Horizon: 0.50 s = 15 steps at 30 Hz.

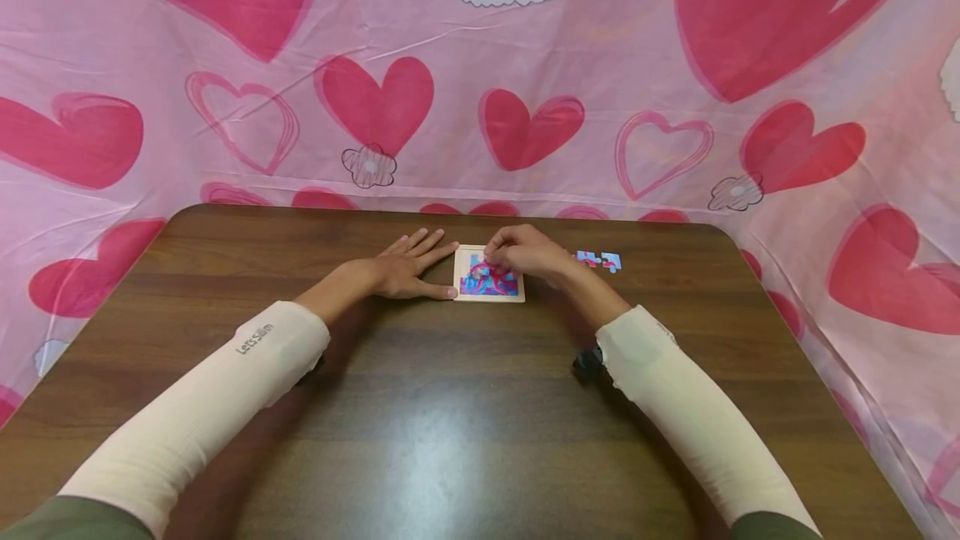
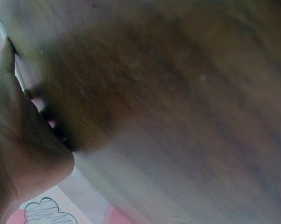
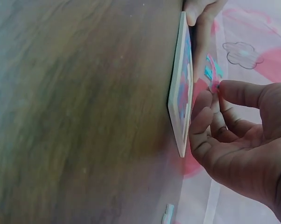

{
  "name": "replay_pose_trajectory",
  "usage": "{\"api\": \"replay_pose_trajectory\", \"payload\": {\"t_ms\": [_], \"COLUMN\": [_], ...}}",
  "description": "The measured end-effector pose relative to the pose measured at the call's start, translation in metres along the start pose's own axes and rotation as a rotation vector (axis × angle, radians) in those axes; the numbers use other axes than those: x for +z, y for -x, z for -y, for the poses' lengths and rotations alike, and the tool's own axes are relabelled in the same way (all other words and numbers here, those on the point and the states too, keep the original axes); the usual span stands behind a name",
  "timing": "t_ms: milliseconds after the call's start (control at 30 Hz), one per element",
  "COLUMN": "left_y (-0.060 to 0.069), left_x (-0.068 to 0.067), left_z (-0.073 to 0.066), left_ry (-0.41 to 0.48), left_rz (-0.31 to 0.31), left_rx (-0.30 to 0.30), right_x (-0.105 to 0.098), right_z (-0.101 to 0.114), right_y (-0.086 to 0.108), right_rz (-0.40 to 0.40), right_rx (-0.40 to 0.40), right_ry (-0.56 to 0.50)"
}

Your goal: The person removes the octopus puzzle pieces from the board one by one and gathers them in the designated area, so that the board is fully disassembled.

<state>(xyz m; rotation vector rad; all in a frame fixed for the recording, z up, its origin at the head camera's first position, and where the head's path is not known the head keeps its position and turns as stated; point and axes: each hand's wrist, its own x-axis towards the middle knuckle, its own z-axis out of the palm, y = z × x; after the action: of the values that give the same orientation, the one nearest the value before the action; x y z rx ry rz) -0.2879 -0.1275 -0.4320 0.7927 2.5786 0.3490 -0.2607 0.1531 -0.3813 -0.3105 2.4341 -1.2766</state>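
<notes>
A small puzzle in a pale wooden frame [image 1: 490, 298] lies on the table, its pink and blue picture partly filled in. The left hand [image 1: 406, 270] is spread flat on the table, thumb and a fingertip touching the frame's left edge. Over the puzzle, the right hand [image 1: 527, 254] pinches a puzzle piece [image 3: 213, 73] between thumb and finger, raised above the frame in the right wrist view. In the left wrist view only part of the left hand [image 2: 28, 154] shows, beside the frame's edge.
Loose puzzle pieces [image 1: 610, 262] lie on the brown wooden table [image 1: 420, 407] to the right of the frame, beyond the right wrist. A pink cloth with hearts [image 1: 457, 48] hangs behind the table and along its sides.
</notes>
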Motion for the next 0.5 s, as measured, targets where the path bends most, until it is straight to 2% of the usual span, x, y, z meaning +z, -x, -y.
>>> {"api": "replay_pose_trajectory", "payload": {"t_ms": [500], "left_y": [0.0], "left_x": [0.0], "left_z": [0.0], "left_ry": [0.0], "left_rz": [-0.002], "left_rx": [-0.001], "right_x": [-0.016], "right_z": [-0.011], "right_y": [0.019], "right_rz": [-0.042], "right_rx": [0.015], "right_ry": [-0.051]}}
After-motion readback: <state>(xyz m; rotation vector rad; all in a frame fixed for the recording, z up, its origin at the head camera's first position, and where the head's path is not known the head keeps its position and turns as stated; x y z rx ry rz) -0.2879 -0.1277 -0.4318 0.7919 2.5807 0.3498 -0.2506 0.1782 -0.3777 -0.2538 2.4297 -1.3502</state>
